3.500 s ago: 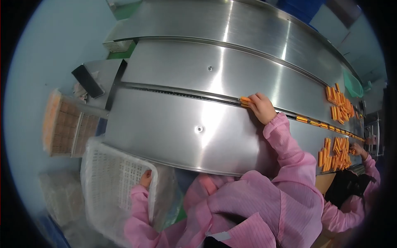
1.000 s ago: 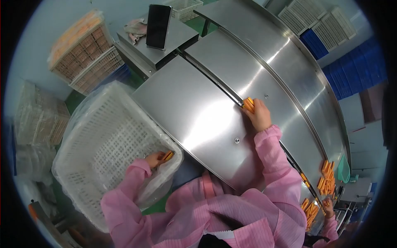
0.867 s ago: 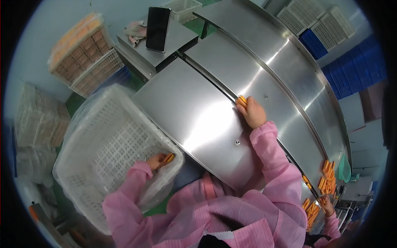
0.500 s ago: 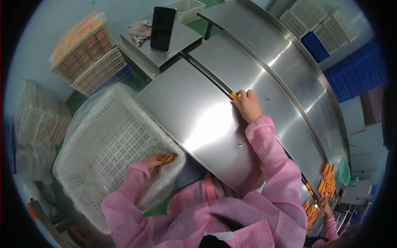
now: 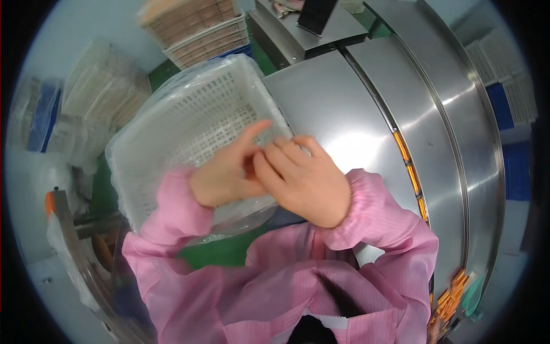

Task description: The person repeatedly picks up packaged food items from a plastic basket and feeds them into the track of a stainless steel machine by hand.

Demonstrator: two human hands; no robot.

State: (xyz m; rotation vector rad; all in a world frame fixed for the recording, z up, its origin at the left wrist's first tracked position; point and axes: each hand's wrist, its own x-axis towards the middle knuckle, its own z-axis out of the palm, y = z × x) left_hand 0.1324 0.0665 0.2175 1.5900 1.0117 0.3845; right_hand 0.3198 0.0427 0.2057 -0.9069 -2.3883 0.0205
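Note:
My left hand point(image 5: 226, 175) and my right hand point(image 5: 306, 186) meet in front of me, over the near right side of a white slatted basket point(image 5: 123, 172) lined with clear plastic. The left hand is smeared by motion; one finger or thumb sticks out, and the right hand covers the rest. My right hand's fingers are curled toward the left palm, and whatever they hold is hidden. To the right, orange sticks point(image 5: 407, 163) lie end to end in the narrow groove of the steel table point(image 5: 326, 103).
A pile of orange sticks point(image 5: 451, 298) lies at the lower right beside a green net-like scoop point(image 5: 473, 296). A dark phone point(image 5: 316, 16) leans on a steel box at the top. Stacked crates point(image 5: 192, 28) stand behind the basket, and blue crates point(image 5: 515, 169) at the right.
My right hand has left the groove, where it touched orange sticks, and come to my left hand. The left, seen with orange sticks, has risen from the basket's corner. The view has shifted left.

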